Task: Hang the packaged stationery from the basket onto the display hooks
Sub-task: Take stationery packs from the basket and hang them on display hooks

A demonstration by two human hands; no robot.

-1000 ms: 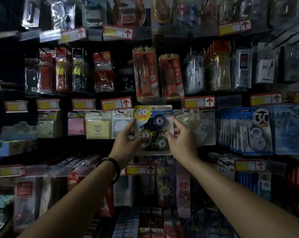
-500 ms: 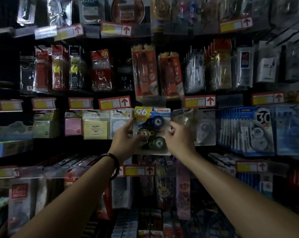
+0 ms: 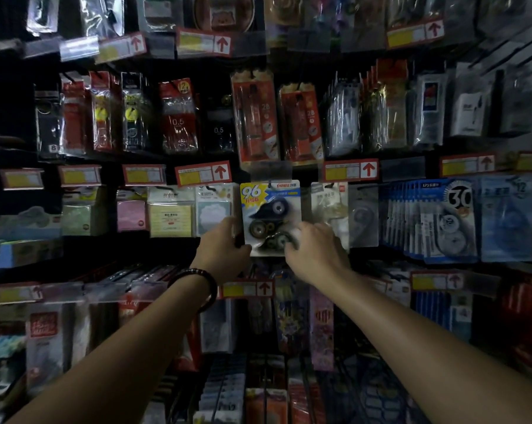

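Note:
A correction-tape pack [image 3: 269, 206] with a yellow "96" badge hangs flat against the display wall, in the middle row under a clear tag holder [image 3: 269, 170]. My left hand [image 3: 225, 249] grips its lower left edge, thumb on the front. My right hand [image 3: 315, 249] holds its lower right corner, fingers curled over the dark refill rolls. The hook itself is hidden behind the pack's top. The basket is out of view.
Sticky-note packs [image 3: 170, 214] hang to the left, clear tape packs [image 3: 330, 206] and blue "30" packs [image 3: 442, 218] to the right. Red pencil-lead packs [image 3: 255, 117] hang above. Price tags with red arrows [image 3: 203, 174] line each row. More goods fill the lower racks.
The pack has moved up and back toward the wall, under the tag holder. Both hands slid down from its sides to its bottom corners.

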